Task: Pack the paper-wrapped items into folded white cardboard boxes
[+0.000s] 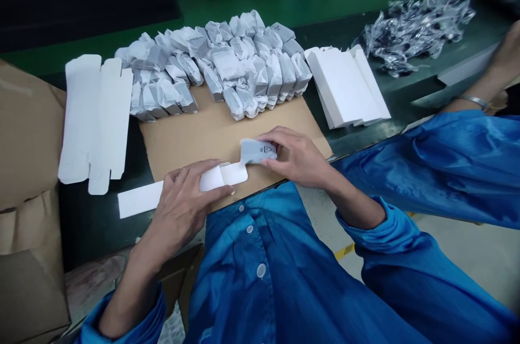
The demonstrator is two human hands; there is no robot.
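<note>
The right hand (pixel 298 157) clamped thumb and fingers on a grey packet (pixel 254 152), over the cardboard sheet (pixel 182 141), near the three-o'clock end of a white carton (pixel 140 199), around which the left hand (pixel 182 198) closed its fingers. The thin flap (pixel 235 173) could well have creased had the packet's edge caught it. The packet's free end pointed to nine o'clock, its long axis roughly nine-to-three; the carton's ran from just below nine to just above three.

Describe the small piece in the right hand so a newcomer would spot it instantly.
Find the brown cardboard sheet on the dark table. Over its near side, the right hand holds a small, pale grey-blue piece beside the end of a white carton. Unlike that carton, it shows dark printed marks.
</note>
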